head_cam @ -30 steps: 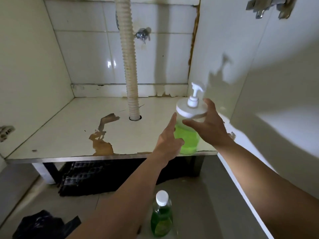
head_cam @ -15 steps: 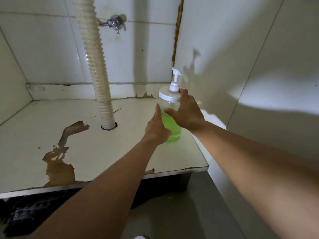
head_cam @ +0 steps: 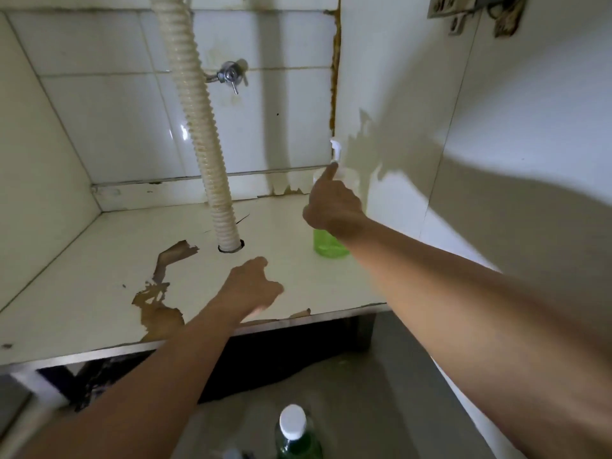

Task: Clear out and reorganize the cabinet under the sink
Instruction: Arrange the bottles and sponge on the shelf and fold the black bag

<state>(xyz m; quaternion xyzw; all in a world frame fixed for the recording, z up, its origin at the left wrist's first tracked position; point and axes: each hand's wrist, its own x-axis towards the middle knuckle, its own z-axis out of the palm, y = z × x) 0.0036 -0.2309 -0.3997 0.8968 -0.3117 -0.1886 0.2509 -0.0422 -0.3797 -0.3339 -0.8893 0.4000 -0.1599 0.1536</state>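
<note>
The cabinet floor [head_cam: 99,293] carries a drain hose [head_cam: 198,127] at 12 o'clock and a green soap pump bottle [head_cam: 329,246] at 2 o'clock, upright by the side wall. The right hand [head_cam: 331,207] grasps its neck; the left hand [head_cam: 251,286] hovers loose, holding nothing. A capped green bottle [head_cam: 294,435] stands at 6 o'clock on the ground.

The right hand [head_cam: 332,207] covers the middle of the pump bottle [head_cam: 331,248], so only its green base and the white pump head show; whether the fingers curl round it or merely touch it cannot be told. The left hand [head_cam: 253,288] is motion-blurred at the fingertips. The drain hose [head_cam: 198,127] is cut off by the top edge. The capped green bottle [head_cam: 294,435] is cut by the bottom edge. Dark things under the cabinet floor [head_cam: 82,293] stay unreadable in shadow.
</note>
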